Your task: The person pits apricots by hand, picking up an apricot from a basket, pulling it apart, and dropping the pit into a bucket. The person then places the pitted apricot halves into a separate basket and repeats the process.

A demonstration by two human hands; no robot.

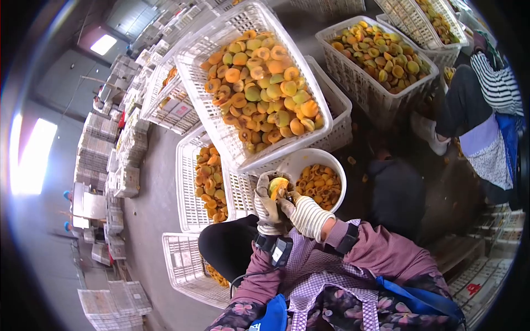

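My left hand, in a soiled work glove, is closed around a yellow-green and orange fruit that looks like a peach or apricot. Close against that fruit is my right hand, in a striped glove with its fingers bent together. Whatever those right fingers grip is hidden. Just beyond both hands stands a white bucket holding orange fruit pieces. Over it, a tilted white crate is filled with halved fruit.
More fruit-filled crates stand at left, lower left and upper right. A seated person in a striped sleeve is at right. A dark round shape lies right of the bucket. Stacked crates line the far left.
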